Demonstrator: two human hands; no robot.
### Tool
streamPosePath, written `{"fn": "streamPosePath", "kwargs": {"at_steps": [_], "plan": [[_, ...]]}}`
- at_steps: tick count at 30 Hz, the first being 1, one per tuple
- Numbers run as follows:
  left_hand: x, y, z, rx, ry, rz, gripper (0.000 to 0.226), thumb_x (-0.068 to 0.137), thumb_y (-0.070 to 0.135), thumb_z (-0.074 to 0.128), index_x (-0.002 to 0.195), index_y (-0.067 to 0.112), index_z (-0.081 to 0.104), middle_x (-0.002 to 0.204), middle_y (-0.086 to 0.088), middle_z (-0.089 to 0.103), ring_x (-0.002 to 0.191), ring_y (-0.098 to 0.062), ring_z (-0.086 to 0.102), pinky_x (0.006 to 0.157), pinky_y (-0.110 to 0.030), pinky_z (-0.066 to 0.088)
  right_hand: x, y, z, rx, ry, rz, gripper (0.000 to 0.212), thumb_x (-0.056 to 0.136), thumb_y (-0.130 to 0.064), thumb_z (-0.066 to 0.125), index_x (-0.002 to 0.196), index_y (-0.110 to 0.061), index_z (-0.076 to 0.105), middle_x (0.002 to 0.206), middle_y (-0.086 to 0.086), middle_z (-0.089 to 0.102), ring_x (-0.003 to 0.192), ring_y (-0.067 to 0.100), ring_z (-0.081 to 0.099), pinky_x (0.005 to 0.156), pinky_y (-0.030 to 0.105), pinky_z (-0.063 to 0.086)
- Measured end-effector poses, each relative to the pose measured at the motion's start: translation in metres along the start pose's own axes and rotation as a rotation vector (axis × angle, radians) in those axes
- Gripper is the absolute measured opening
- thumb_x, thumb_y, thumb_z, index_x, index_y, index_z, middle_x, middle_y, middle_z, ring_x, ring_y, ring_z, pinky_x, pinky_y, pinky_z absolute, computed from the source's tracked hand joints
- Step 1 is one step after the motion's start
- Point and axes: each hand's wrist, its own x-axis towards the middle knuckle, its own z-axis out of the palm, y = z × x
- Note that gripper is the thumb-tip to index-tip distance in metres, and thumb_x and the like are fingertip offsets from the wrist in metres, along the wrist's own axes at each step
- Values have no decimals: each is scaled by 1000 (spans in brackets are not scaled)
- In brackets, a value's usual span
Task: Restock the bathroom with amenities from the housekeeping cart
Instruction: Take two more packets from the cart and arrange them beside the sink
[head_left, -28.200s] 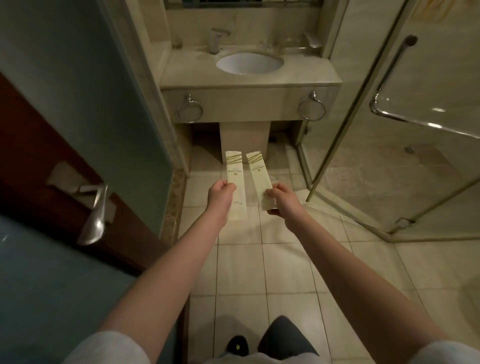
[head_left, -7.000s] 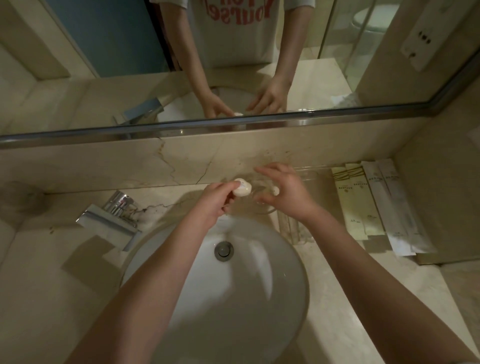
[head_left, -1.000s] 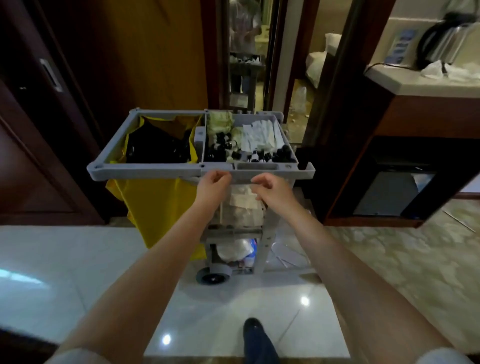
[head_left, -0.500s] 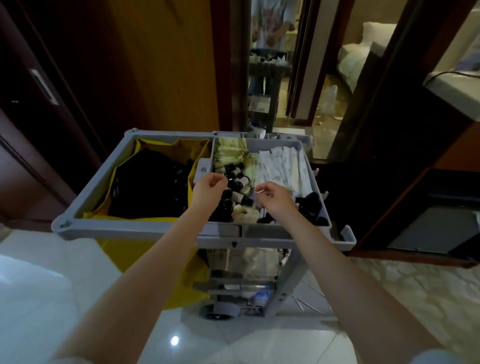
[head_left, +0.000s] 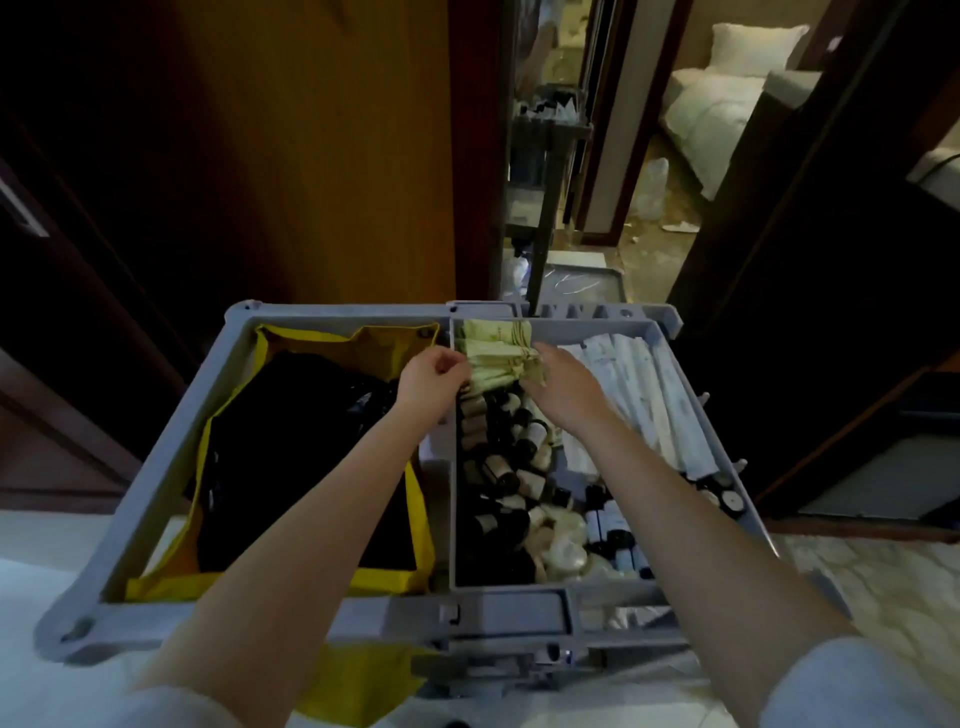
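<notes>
- Both hands have gone further forward since half a second ago, from the small bottles in the middle of the tray to its far end; the housekeeping cart (head_left: 249, 621) now looks closer and is seen more from above
- left hand (head_left: 434, 376) is at the left edge of the bundle of pale green packets (head_left: 496, 345); its fingers are curled close together and pinch this edge against the thumb
- right hand (head_left: 563, 387) lies at the right side of the same bundle, back upward; its fingers reach forward, held near each other; the tips are hidden, so I cannot tell if they grip
- pale green packets lie in the far left corner of the right compartment of the grey tray, between both hands
- small bottles (head_left: 506, 475) with dark caps lie in a heap on the near side of these packets; long white packets (head_left: 654, 400) lie along the right side, partly under the right forearm
- yellow bag (head_left: 389, 345) with black content fills the left compartment
- bed (head_left: 722, 98) with white linen shows through the doorway beyond
</notes>
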Motion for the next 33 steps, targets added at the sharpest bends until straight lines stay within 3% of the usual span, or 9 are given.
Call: {"fn": "streamPosePath", "kwargs": {"at_steps": [4, 9, 13, 16, 19, 21, 27, 30, 33], "plan": [[29, 0, -6, 94, -84, -34, 25, 92, 23, 55, 111, 8, 61, 99, -2, 57, 91, -17, 52, 79, -29, 41, 44, -1, 9, -443, -92, -49, 58, 95, -32, 48, 147, -22, 27, 151, 9, 36, 133, 30, 39, 98, 43, 42], [50, -2, -12, 128, -172, -102, 28, 92, 24, 56, 113, 7, 61, 97, -1, 55, 94, -17, 51, 80, -28, 40, 71, -11, 18, -685, -91, -211, 38, 90, -6, 47, 127, -14, 54, 121, 13, 61, 108, 32, 57, 80, 38, 50], [58, -4, -10, 98, -104, -97, 26, 91, 23, 56, 113, 9, 61, 101, -2, 56, 95, -17, 52, 81, -29, 42, 74, -4, 16, -442, 86, -190, 20, 92, -7, 44, 104, -12, 60, 88, 9, 67, 81, 31, 63, 61, 34, 46], [61, -4, -5, 5, -22, -86, 32, 91, 29, 58, 117, 10, 58, 107, -1, 55, 100, -17, 52, 85, -30, 43, 70, -8, 8, 143, 265, -21, 18, 97, -22, 47, 90, -8, 56, 71, 3, 58, 64, 21, 54, 56, 26, 40], [56, 3, 2, -219, -19, -119, 43, 89, 35, 59, 127, 14, 54, 115, 3, 54, 104, -13, 49, 88, -28, 38, 63, -17, 0, 875, 111, 216, 15, 93, -22, 56, 86, -10, 61, 84, 5, 68, 78, 20, 65, 74, 28, 51], [50, 10, 8, -378, -93, -147, 40, 90, 35, 59, 126, 19, 54, 108, 10, 58, 97, -7, 53, 85, -23, 39, 57, -19, -2, 1151, -68, 308, 10, 91, -21, 60, 88, -12, 64, 86, 4, 71, 81, 19, 68, 77, 34, 55], [47, 14, 16, -486, -28, -160, 18, 91, 25, 58, 102, 12, 64, 91, -1, 68, 81, -14, 64, 70, -27, 54, 39, -25, 5, 965, -194, 197, 14, 89, -16, 63, 75, -13, 63, 75, 1, 67, 71, 14, 63, 67, 25, 52], [45, 10, 11, -498, 10, -169, 12, 92, 22, 57, 95, 12, 63, 87, 0, 68, 76, -12, 66, 57, -21, 54, 42, -25, 0, 897, -213, 185, 11, 91, -21, 60, 83, -18, 67, 82, -1, 67, 74, 12, 62, 68, 25, 49], [44, 2, -1, -520, 94, -209, 14, 92, 24, 58, 99, 13, 64, 101, -7, 69, 90, -22, 68, 75, -35, 57, 65, -21, -8, 874, 8, 253, 17, 93, -26, 55, 104, -16, 64, 90, -1, 66, 79, 14, 60, 70, 27, 46]]}}
